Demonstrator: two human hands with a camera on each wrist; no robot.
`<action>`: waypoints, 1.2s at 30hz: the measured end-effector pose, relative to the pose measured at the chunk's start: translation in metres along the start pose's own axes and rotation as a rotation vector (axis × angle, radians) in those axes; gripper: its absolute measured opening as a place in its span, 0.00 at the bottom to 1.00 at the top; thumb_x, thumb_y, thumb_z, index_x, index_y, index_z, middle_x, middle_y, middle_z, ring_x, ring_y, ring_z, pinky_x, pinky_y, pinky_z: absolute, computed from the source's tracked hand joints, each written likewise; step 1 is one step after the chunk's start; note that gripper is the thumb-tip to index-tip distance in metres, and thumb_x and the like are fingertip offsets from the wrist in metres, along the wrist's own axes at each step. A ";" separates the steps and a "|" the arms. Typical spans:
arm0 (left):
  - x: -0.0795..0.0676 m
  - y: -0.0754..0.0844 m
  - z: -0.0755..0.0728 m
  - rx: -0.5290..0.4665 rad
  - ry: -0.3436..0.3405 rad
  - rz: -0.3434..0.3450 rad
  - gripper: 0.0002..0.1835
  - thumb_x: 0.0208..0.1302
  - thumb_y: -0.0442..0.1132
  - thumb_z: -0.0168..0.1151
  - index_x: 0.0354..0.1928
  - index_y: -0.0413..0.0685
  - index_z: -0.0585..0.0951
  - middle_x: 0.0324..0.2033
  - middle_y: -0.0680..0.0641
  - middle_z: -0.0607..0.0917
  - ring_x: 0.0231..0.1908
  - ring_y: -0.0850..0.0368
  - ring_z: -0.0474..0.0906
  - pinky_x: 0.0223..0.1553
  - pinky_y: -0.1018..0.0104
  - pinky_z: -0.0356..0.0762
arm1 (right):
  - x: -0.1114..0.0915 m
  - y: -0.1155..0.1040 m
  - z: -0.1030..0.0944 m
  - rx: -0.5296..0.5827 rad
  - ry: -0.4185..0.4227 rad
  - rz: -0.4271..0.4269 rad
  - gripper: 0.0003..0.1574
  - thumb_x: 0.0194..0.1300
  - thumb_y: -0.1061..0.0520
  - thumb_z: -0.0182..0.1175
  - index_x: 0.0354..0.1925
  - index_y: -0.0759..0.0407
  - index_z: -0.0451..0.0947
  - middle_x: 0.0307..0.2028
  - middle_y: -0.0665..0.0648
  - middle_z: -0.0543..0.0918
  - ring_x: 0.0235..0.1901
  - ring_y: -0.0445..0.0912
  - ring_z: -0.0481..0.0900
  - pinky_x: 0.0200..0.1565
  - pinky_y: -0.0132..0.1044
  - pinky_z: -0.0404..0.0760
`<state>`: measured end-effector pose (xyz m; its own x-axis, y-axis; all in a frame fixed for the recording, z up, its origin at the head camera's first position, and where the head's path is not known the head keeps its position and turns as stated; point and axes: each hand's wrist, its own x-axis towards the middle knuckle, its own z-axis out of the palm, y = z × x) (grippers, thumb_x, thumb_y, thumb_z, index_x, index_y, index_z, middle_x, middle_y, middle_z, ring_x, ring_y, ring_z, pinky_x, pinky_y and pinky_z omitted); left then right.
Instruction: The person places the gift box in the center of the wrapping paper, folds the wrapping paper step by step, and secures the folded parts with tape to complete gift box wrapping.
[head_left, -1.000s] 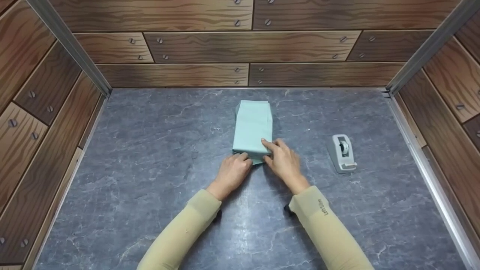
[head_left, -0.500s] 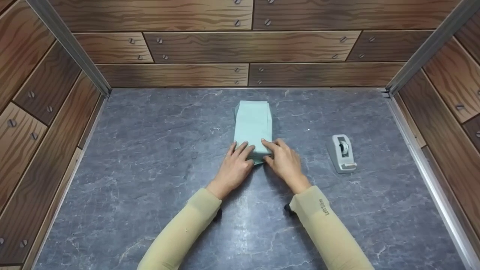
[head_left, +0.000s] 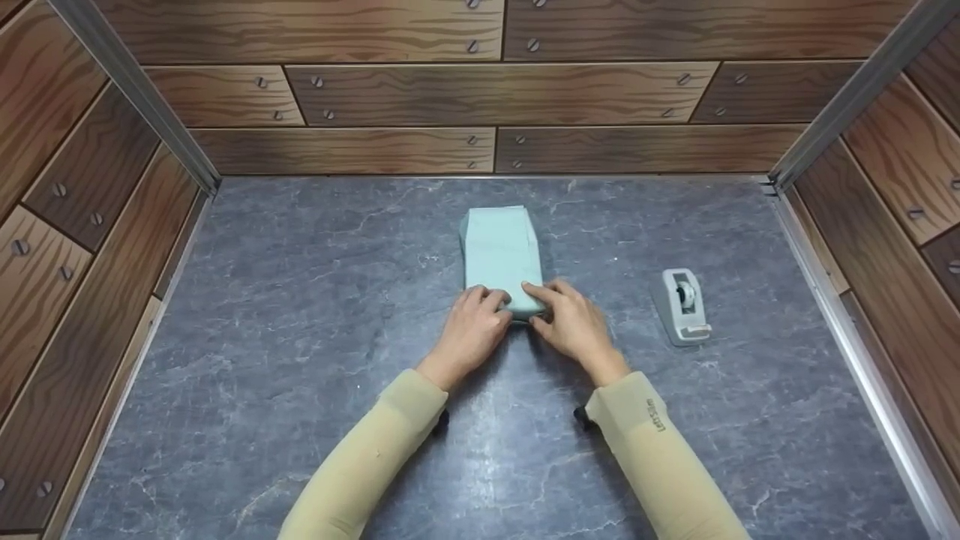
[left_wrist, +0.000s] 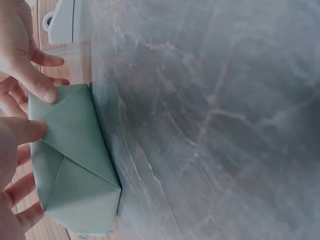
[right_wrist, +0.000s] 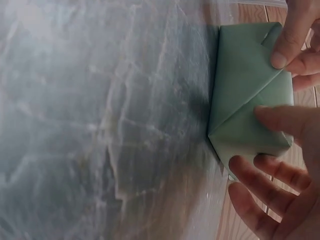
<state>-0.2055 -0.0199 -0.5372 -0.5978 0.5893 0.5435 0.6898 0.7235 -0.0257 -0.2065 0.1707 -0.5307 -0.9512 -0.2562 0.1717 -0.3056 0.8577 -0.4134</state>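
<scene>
A box wrapped in pale green paper [head_left: 501, 247] lies on the grey marbled tabletop, its long side running away from me. My left hand [head_left: 474, 326] holds the near left corner, fingers over the top and thumb [left_wrist: 30, 131] against the end face. At the near right corner my right hand [head_left: 574, 322] grips likewise, its thumb [right_wrist: 280, 119] pressing the paper of the end. Diagonal folds cross the end face [right_wrist: 245, 80] in both wrist views. The underside of the box is hidden.
A light grey tape dispenser [head_left: 684, 307] with a roll in it stands to the right of the right hand. Wood-patterned walls [head_left: 480, 94] enclose the back and sides, with metal strips [head_left: 855, 352] along the side edges.
My left fingers have moved from the near end up onto the top of the box. The paper flap sticking out there now lies against the end, and the box has turned slightly.
</scene>
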 end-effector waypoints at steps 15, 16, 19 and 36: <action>0.003 0.001 0.000 0.066 -0.036 -0.020 0.10 0.64 0.41 0.56 0.31 0.47 0.84 0.40 0.50 0.79 0.36 0.52 0.72 0.25 0.61 0.77 | 0.001 -0.005 0.011 -0.028 0.085 0.012 0.36 0.48 0.49 0.71 0.56 0.39 0.71 0.42 0.49 0.72 0.31 0.48 0.75 0.28 0.43 0.74; 0.003 0.001 0.000 0.067 -0.027 -0.018 0.09 0.64 0.41 0.56 0.31 0.47 0.84 0.40 0.50 0.79 0.36 0.52 0.73 0.25 0.61 0.77 | 0.002 -0.005 0.012 -0.035 0.094 0.014 0.35 0.48 0.49 0.71 0.55 0.39 0.72 0.42 0.49 0.71 0.31 0.48 0.75 0.28 0.44 0.74; 0.003 -0.001 0.000 0.047 0.000 -0.037 0.07 0.63 0.41 0.57 0.32 0.47 0.82 0.37 0.51 0.79 0.35 0.53 0.73 0.27 0.61 0.77 | 0.003 -0.006 0.014 -0.046 0.118 0.016 0.32 0.48 0.49 0.70 0.53 0.40 0.73 0.42 0.49 0.72 0.30 0.49 0.75 0.27 0.43 0.73; -0.010 -0.027 -0.003 -0.087 -0.250 -0.191 0.37 0.49 0.51 0.69 0.63 0.57 0.67 0.64 0.45 0.62 0.65 0.47 0.52 0.61 0.49 0.54 | 0.004 -0.006 0.015 -0.004 0.093 0.051 0.33 0.47 0.49 0.71 0.53 0.42 0.73 0.41 0.49 0.71 0.33 0.48 0.75 0.31 0.45 0.74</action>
<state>-0.2172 -0.0463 -0.5392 -0.7941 0.5235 0.3088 0.5813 0.8026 0.1343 -0.2093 0.1581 -0.5410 -0.9575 -0.1697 0.2331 -0.2565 0.8703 -0.4203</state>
